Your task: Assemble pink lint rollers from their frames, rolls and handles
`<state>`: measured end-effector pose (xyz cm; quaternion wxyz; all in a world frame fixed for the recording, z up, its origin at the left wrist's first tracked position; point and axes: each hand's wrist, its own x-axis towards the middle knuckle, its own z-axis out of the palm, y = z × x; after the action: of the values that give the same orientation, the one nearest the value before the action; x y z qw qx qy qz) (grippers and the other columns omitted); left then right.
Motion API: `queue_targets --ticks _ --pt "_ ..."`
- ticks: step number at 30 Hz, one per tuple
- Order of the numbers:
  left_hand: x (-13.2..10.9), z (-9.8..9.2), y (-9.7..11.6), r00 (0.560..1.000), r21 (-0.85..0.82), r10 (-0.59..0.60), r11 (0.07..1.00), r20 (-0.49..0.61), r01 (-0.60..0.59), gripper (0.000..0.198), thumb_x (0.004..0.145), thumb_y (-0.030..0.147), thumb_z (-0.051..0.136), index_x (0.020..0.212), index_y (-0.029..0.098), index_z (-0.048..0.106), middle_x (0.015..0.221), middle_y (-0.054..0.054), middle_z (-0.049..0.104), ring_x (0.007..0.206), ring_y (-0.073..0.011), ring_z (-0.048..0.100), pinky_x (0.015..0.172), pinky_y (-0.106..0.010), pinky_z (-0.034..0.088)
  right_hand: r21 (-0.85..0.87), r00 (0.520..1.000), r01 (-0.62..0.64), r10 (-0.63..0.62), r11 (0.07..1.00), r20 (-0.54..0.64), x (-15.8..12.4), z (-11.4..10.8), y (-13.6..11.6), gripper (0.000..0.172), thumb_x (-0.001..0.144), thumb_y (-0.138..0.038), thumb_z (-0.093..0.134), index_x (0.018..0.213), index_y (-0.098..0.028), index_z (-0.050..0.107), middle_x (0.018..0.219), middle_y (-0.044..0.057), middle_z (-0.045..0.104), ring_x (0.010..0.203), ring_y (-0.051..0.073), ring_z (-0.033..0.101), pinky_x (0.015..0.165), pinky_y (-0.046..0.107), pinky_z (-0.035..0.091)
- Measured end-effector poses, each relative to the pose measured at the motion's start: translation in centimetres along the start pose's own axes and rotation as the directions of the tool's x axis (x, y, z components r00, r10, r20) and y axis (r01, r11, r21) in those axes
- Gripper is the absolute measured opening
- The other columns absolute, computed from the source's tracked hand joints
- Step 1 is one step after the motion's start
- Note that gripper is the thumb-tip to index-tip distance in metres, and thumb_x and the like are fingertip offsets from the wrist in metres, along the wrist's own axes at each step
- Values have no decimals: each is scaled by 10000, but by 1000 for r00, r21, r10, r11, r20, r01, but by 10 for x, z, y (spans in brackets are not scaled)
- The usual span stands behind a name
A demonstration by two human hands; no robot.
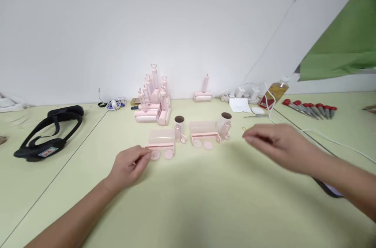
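Beside left fingers [142, 165], grip unclear, a pink frame [162, 148]; right fingers [261, 128] pressed together.

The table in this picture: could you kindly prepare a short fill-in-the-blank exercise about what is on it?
1. The hand nearer the pink discs is the person's ____ hand.
2. The number of white rolls with brown openings is ____.
3. The black headset lies to the ____ of the pink discs.
4. The colour of the cap on the bottle is ____.

Missing words: left; two; left; white.
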<state>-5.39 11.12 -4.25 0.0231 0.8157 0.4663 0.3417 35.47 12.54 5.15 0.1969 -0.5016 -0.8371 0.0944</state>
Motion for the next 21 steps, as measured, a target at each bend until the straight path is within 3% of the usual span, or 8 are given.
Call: queue_targets --ticks 3,6,9,12,17,19,21 --pt "7 3 5 964 -68 262 964 51 -259 180 886 179 487 897 183 667 617 -5 617 528 -107 527 533 -220 408 120 974 113 -134 986 180 -31 40 -38 222 931 -363 452 838 -275 633 732 31 673 630 189 609 566 309 444" --pt "16 12 5 947 -93 318 945 34 -314 163 889 160 491 888 169 654 637 -11 622 539 -107 530 540 -218 409 181 932 220 -261 959 253 -42 81 -62 255 949 -278 402 864 -216 634 744 49 656 666 170 596 607 282 437" --pt "22 26 7 961 -73 275 959 -2 -275 164 899 169 492 889 170 655 641 -4 620 552 -107 540 547 -215 409 222 899 308 -359 925 250 -37 114 -64 249 937 -232 398 861 -184 630 751 52 649 670 154 582 629 262 431" --pt "21 35 11 966 -45 243 968 -82 -247 149 894 171 508 875 172 656 616 4 595 546 -112 530 529 -219 398 270 891 355 -411 895 191 -27 133 -52 235 932 -213 404 868 -171 626 753 50 647 667 141 570 631 247 424" --pt "6 24 1 961 -1 240 970 -137 -242 146 839 120 579 940 193 656 677 -11 607 591 -134 537 565 -250 426 434 870 388 -478 813 118 -27 145 -50 174 883 -174 456 803 -186 610 683 20 617 628 126 538 615 230 412" --pt "1 20 -9 971 70 162 986 -175 -152 144 833 167 602 960 210 655 824 -47 643 744 -179 590 685 -302 486 519 913 317 -404 794 60 -31 148 -53 144 858 -167 479 782 -187 600 633 -1 588 597 110 522 609 206 418" --pt "2 20 -22 973 115 -56 990 -223 84 203 847 295 598 1025 211 648 967 -85 622 908 -236 596 723 -339 515 543 937 249 -341 802 73 -31 149 -53 142 837 -150 490 753 -186 598 612 -10 568 573 101 511 592 193 416"
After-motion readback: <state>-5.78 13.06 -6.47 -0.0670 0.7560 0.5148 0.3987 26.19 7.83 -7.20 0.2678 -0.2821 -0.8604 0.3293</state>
